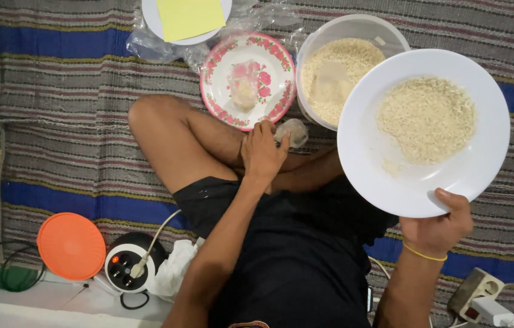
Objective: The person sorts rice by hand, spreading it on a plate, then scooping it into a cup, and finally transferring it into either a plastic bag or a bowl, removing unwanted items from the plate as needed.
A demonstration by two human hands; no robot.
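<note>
My right hand point(438, 223) grips the near rim of a large white plate point(366, 152) held tilted above my lap, with a heap of uncooked rice point(426, 118) on it. My left hand point(262, 150) rests on my crossed legs, fingers pinched on a small clear plastic bag point(294, 130). Just beyond it lies a floral pink-rimmed plate point(220, 97) with a small bag of grains point(245, 85) on it. A round clear tub of rice point(336, 76) stands beside that plate, partly hidden by the white plate.
A striped woven mat point(62, 109) covers the floor. An orange lid point(71, 245) and a round black-and-white extension socket point(128, 265) lie at the near left. A white lid with yellow paper point(189, 17) lies at the far edge. A plug adapter point(480, 297) sits near right.
</note>
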